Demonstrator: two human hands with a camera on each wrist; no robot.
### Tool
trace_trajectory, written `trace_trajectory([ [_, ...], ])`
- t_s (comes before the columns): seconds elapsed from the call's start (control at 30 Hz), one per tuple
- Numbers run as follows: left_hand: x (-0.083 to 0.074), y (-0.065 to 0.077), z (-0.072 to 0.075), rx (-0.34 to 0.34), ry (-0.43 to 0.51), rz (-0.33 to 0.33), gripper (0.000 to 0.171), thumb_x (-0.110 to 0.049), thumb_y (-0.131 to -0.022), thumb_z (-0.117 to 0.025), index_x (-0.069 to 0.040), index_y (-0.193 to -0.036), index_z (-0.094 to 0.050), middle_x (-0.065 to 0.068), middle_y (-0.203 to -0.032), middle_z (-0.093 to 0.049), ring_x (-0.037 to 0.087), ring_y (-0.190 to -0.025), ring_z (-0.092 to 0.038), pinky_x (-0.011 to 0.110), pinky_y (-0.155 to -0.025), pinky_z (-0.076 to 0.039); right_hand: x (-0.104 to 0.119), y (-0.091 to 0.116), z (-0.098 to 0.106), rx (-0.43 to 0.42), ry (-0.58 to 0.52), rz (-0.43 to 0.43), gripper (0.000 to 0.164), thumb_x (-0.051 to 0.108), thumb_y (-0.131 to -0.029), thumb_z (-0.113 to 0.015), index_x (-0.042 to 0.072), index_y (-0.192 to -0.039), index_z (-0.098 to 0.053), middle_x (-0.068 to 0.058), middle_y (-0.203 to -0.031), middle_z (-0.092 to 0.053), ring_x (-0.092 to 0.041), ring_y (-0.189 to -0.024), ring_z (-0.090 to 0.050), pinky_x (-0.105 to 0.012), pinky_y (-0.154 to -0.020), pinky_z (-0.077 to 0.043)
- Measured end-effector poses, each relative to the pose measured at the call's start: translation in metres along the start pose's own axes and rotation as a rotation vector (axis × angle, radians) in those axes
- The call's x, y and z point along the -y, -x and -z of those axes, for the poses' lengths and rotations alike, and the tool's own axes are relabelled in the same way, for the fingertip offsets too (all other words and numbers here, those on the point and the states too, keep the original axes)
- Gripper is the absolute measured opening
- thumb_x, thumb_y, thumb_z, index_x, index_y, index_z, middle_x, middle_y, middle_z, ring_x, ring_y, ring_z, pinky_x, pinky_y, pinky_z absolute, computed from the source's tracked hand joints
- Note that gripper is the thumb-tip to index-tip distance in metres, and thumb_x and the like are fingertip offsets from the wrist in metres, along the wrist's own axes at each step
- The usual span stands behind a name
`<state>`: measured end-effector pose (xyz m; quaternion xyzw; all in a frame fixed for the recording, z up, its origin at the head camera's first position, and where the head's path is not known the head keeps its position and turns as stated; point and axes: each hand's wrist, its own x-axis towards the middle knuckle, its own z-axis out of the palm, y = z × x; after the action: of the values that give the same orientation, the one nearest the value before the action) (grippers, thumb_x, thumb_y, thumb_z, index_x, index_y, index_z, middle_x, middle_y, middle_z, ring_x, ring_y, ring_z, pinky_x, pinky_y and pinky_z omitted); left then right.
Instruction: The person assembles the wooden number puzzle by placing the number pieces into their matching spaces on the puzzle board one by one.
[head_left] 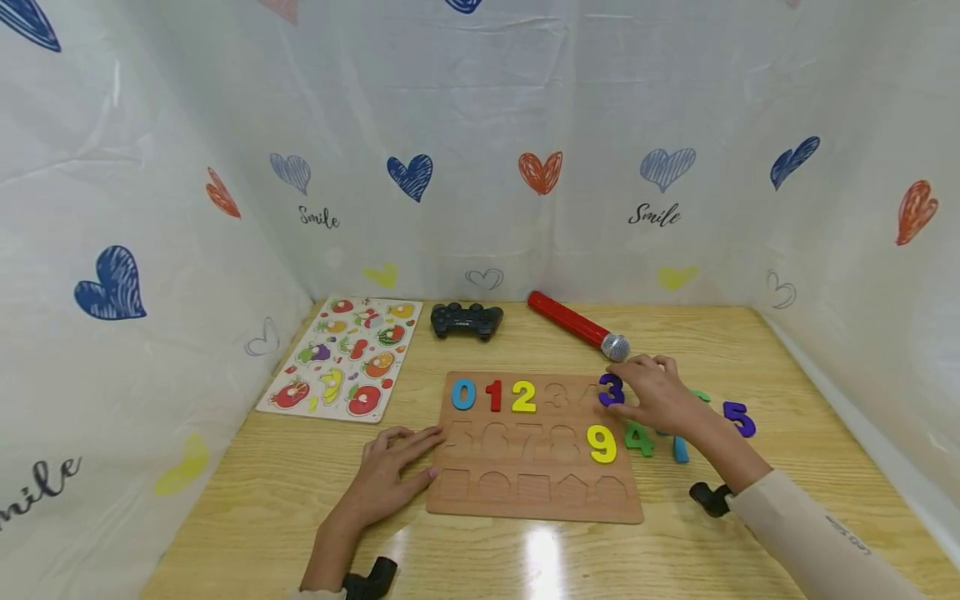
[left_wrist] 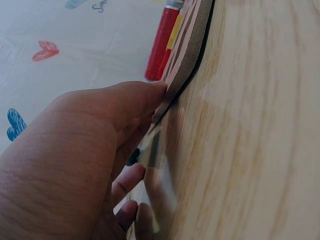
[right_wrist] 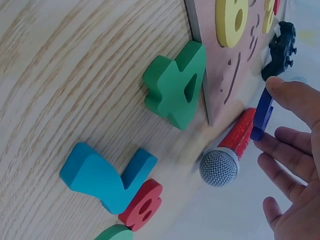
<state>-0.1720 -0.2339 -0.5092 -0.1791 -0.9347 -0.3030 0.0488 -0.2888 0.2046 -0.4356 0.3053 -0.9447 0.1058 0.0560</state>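
Note:
My right hand [head_left: 660,398] pinches a dark blue number 3 [right_wrist: 259,119] between thumb and fingertip. It holds the piece over the top right corner of the wooden number board [head_left: 487,505]. At the board's left edge, my left hand [head_left: 384,477] touches the rim with its thumb and fingers fairly straight. A blue 0 [head_left: 454,395], a red 1 [head_left: 496,397] and a yellow 2 [head_left: 524,407] lie in the top row. A yellow 9 [head_left: 611,451] lies at the middle row's right end. Beside the board's right edge is a green 4 [right_wrist: 167,95].
Right of the board lie a blue 7 [right_wrist: 90,167], a red 8 [right_wrist: 131,212], a green piece [right_wrist: 115,233] and a purple 5 [head_left: 742,423]. Behind are a red microphone [head_left: 566,318] and a black game controller [head_left: 467,320]. A fruit puzzle board [head_left: 337,412] lies left.

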Motion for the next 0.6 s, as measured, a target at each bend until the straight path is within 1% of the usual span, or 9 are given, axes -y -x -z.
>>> trace_trajectory([
  [0.17,-0.001,0.0,0.001,-0.003,0.001,-0.002,0.051,-0.039,-0.096,-0.067,-0.031,-0.145,-0.057,-0.012,-0.151,-0.047,0.026,-0.13,-0.037,0.054,-0.097,-0.026,0.004,-0.002,-0.001,-0.01,-0.002,0.019,0.06,0.026,-0.081,-0.085,0.001,-0.13,-0.063,-0.015,-0.128,-0.065,-0.041,-0.122,-0.048,-0.065,-0.096,-0.024],
  [0.3,-0.003,0.0,0.001,-0.007,0.004,-0.009,0.051,-0.038,-0.095,-0.067,-0.03,-0.144,-0.057,-0.011,-0.151,-0.048,0.027,-0.129,-0.038,0.055,-0.096,-0.025,0.007,-0.005,-0.001,-0.003,0.005,0.024,0.059,0.027,-0.082,-0.085,0.002,-0.13,-0.063,-0.014,-0.128,-0.065,-0.041,-0.122,-0.048,-0.065,-0.097,-0.023],
  [0.6,-0.003,0.0,0.002,0.002,-0.004,0.006,0.05,-0.041,-0.096,-0.066,-0.031,-0.145,-0.056,-0.014,-0.151,-0.047,0.024,-0.129,-0.037,0.053,-0.096,-0.026,0.013,-0.011,-0.003,0.002,0.017,0.036,0.061,0.029,-0.081,-0.086,0.001,-0.13,-0.063,-0.014,-0.127,-0.066,-0.039,-0.121,-0.049,-0.065,-0.098,-0.024],
])
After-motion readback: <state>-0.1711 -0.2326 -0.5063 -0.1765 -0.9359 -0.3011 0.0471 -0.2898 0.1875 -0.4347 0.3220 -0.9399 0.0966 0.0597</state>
